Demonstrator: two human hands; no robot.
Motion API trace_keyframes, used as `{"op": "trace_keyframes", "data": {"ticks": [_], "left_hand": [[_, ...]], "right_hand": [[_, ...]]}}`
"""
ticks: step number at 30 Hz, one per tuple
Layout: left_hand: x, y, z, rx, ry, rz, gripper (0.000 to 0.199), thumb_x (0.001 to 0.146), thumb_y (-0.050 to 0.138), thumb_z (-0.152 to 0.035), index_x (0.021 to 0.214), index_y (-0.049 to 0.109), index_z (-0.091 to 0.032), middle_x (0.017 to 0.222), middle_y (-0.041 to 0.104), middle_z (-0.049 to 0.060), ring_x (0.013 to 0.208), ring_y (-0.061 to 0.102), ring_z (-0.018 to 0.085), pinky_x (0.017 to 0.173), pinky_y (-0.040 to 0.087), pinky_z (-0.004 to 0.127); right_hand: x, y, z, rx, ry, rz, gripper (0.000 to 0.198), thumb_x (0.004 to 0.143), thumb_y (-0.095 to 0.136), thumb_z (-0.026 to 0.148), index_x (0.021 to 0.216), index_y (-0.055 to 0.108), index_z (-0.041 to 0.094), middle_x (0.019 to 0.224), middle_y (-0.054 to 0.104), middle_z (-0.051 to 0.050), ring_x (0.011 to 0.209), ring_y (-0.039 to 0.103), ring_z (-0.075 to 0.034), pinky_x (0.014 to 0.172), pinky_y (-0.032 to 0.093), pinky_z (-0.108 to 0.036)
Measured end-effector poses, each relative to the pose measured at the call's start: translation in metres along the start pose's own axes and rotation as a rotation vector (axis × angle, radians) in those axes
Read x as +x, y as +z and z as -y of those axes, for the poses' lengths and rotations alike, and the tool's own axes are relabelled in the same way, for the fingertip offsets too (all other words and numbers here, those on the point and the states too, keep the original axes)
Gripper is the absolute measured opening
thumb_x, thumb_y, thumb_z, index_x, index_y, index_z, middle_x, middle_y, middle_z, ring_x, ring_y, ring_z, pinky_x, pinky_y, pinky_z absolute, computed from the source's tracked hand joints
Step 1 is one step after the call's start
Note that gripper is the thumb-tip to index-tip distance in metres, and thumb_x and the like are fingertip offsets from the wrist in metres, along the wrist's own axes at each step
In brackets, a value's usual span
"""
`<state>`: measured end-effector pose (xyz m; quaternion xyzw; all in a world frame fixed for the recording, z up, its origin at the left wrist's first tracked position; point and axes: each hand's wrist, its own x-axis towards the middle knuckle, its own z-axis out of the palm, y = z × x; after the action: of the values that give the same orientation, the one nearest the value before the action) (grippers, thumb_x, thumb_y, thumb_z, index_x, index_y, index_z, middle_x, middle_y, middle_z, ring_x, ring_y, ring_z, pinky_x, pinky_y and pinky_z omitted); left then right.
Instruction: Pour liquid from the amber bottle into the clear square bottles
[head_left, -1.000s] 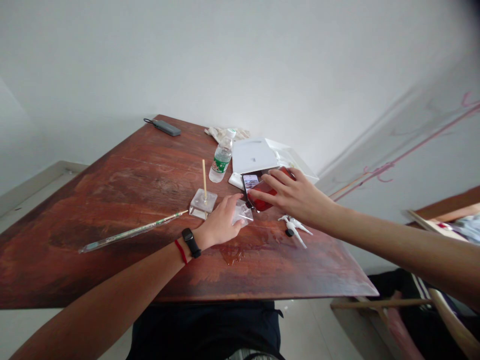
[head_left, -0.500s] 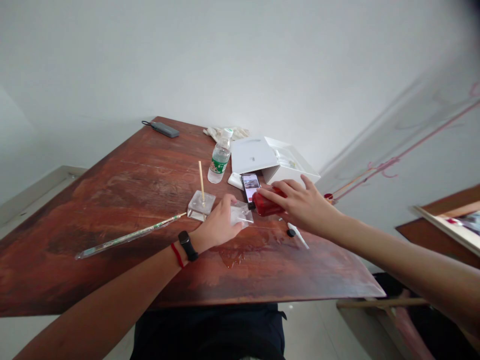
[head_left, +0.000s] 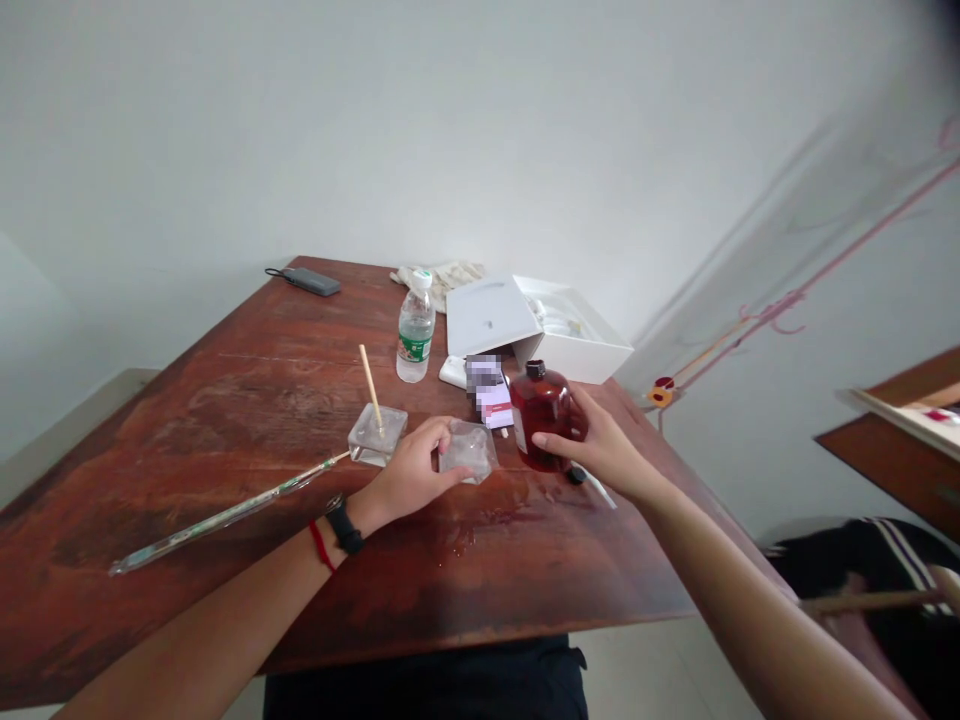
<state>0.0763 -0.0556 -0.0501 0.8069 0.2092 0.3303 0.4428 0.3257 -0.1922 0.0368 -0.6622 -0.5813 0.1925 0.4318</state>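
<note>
My right hand [head_left: 592, 440] is wrapped round a dark red-brown bottle [head_left: 546, 415], which stands upright with its mouth uncapped. My left hand [head_left: 420, 460] grips a small clear square container [head_left: 466, 450] by its left side; thumb and fingers are on its edges. A second clear square block [head_left: 381, 432] sits left of that hand, with a thin wooden stick [head_left: 369, 380] rising from it. Near the bottle's base lie a black cap [head_left: 576, 474] and a white pen-like stick [head_left: 600, 488]. Drops of liquid [head_left: 480, 520] wet the wooden table in front of my hands.
A water bottle [head_left: 415, 330] stands behind the clear block. Farther right are a phone [head_left: 491, 395], an open white box [head_left: 581, 350] and a crumpled cloth [head_left: 450, 278]. A wrapped stick [head_left: 225, 515] lies at left; a grey power bank [head_left: 311, 281] is at the back.
The bottle has gone from tilted, its mouth at the clear container, to upright and a little to the right. My left hand keeps its hold on the container. The view has shifted slightly.
</note>
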Motion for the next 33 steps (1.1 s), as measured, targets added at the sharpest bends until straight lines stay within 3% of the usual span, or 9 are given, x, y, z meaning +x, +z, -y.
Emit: {"op": "trace_keyframes", "data": {"ticks": [5,8,11,14,18,21,27,33], "left_hand": [[0.000,-0.007,-0.006,-0.078,0.005,0.047,0.041,0.084,0.083,-0.030,0.077,0.042,-0.025,0.125,0.072,0.013,0.129,0.065,0.033,0.103,0.050,0.040],[-0.001,-0.010,-0.010,-0.109,-0.056,0.074,0.041,0.084,0.083,-0.028,0.078,0.043,-0.025,0.133,0.071,0.015,0.135,0.063,0.035,0.109,0.048,0.044],[-0.005,-0.011,-0.015,-0.126,-0.128,0.085,0.037,0.086,0.082,-0.028,0.080,0.045,-0.025,0.143,0.067,0.018,0.144,0.056,0.037,0.116,0.044,0.048],[-0.007,-0.009,-0.019,-0.253,-0.219,0.062,0.034,0.092,0.080,-0.042,0.085,0.052,-0.024,0.142,0.067,0.017,0.144,0.056,0.038,0.118,0.043,0.049],[-0.004,-0.010,-0.027,-0.664,-0.300,-0.140,0.046,0.105,0.057,-0.062,0.080,0.053,-0.023,0.141,0.071,0.013,0.147,0.054,0.036,0.127,0.039,0.052],[0.000,-0.016,-0.036,-0.907,-0.347,-0.174,0.042,0.105,0.052,-0.051,0.074,0.046,-0.023,0.144,0.072,0.011,0.147,0.058,0.034,0.130,0.039,0.056],[0.002,-0.026,-0.041,-1.065,-0.468,-0.189,0.024,0.098,0.053,-0.040,0.080,0.053,-0.024,0.136,0.076,0.009,0.143,0.063,0.033,0.128,0.044,0.059],[0.001,-0.028,-0.039,-1.221,-0.569,-0.224,0.016,0.095,0.061,-0.039,0.090,0.060,-0.023,0.118,0.078,0.008,0.118,0.074,0.029,0.118,0.052,0.057]], "right_hand": [[0.020,0.028,-0.027,0.355,-0.038,-0.085,0.071,0.081,0.090,0.058,0.139,0.061,0.028,0.132,0.078,-0.012,0.120,0.077,-0.036,0.108,0.061,-0.059],[0.022,0.042,-0.043,0.392,-0.086,-0.119,0.078,0.079,0.090,0.061,0.142,0.058,0.027,0.139,0.075,-0.014,0.128,0.073,-0.039,0.115,0.055,-0.062],[0.011,0.054,-0.056,0.389,-0.048,-0.196,0.089,0.081,0.093,0.052,0.154,0.048,0.029,0.151,0.067,-0.015,0.139,0.066,-0.038,0.123,0.047,-0.064],[0.000,0.062,-0.059,0.424,-0.027,-0.176,0.085,0.084,0.091,0.047,0.155,0.047,0.030,0.152,0.066,-0.016,0.139,0.066,-0.038,0.123,0.048,-0.064],[-0.004,0.064,-0.057,0.404,-0.060,-0.216,0.090,0.083,0.092,0.046,0.157,0.043,0.031,0.158,0.061,-0.016,0.145,0.062,-0.039,0.126,0.044,-0.065],[-0.004,0.064,-0.058,0.368,-0.095,-0.228,0.092,0.082,0.093,0.046,0.158,0.043,0.031,0.157,0.061,-0.016,0.145,0.061,-0.040,0.126,0.043,-0.065],[-0.006,0.066,-0.063,0.302,-0.117,-0.203,0.095,0.083,0.093,0.048,0.161,0.040,0.030,0.161,0.058,-0.017,0.148,0.058,-0.040,0.128,0.041,-0.066],[-0.011,0.067,-0.064,0.251,-0.152,-0.196,0.094,0.082,0.094,0.043,0.160,0.042,0.031,0.160,0.058,-0.016,0.147,0.058,-0.040,0.128,0.041,-0.064]]}}
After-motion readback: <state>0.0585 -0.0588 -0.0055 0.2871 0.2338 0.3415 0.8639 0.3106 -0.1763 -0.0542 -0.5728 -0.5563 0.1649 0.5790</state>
